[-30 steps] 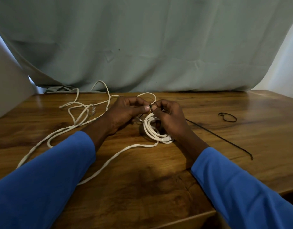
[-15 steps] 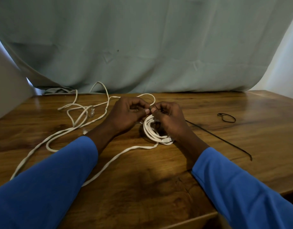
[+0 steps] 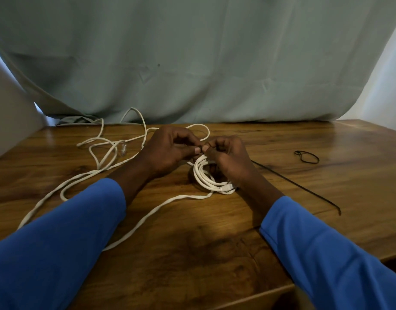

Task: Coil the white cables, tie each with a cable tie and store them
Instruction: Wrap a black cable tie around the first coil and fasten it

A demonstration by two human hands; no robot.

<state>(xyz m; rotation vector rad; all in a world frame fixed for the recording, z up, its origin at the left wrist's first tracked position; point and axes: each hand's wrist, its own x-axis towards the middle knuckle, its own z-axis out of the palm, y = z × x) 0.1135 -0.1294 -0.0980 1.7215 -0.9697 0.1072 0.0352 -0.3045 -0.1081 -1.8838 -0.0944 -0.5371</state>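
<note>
Wooden table (image 3: 282,142) bears the coil (image 3: 206,180) of white cable. Loose cable (image 3: 85,175) sprawls left of coil. Left hand (image 3: 168,151), right hand (image 3: 230,159): fingers curled, both pinching coil's far edge. Long black cable tie (image 3: 300,186) trails right of coil; looped tie (image 3: 306,156) farther right.

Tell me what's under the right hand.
Under the right hand lies the coiled white cable, its plug showing by the wrist. The black cable tie runs out from beneath; its end is covered.

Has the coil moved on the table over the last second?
No. The coil lies at the same gap left of the small black loop as in both earlier pictures.
</note>
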